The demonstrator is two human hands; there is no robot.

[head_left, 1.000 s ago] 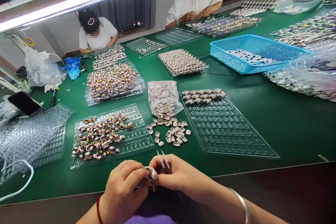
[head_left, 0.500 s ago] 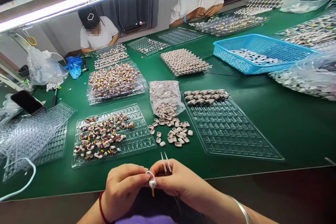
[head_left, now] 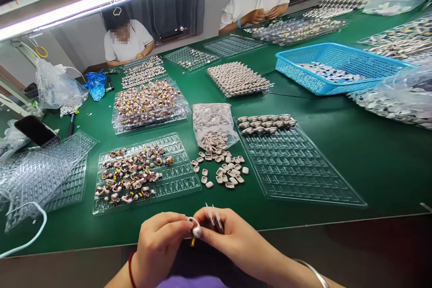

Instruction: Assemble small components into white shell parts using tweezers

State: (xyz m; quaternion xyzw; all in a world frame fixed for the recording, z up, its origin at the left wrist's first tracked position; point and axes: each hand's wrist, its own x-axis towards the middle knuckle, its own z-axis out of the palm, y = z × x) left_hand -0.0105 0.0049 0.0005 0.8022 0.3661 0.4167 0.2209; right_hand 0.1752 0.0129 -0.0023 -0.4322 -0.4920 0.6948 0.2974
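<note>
Near the table's front edge my left hand (head_left: 162,237) pinches a small clip-on earbud part (head_left: 196,232), with a curved pale band, a rounded shiny end and a short yellow strip below. My right hand (head_left: 234,236) meets it from the other side, thumb and forefinger closed at the rounded end. A pair of tweezers (head_left: 218,220) is tucked in that same hand, tips pointing up and away from the part. Fingers hide the rest of the part. Beyond my hands lie loose beige shells (head_left: 230,173), several of them open side up, in front of a clear bag (head_left: 212,119) of more shells.
At left, a clear tray (head_left: 182,184) carries similar parts with yellow strips. Right of the bag lies another clear tray (head_left: 297,166) with shells in its far rows. A blue basket (head_left: 303,82), stacked trays (head_left: 151,119) and a phone (head_left: 33,129) stand around. Two people sit across the table.
The earbud part has turned slightly between my fingers, its yellow strip now slanting. My right hand has rotated a little and the tweezers have shifted with it. The person at far left has moved their head.
</note>
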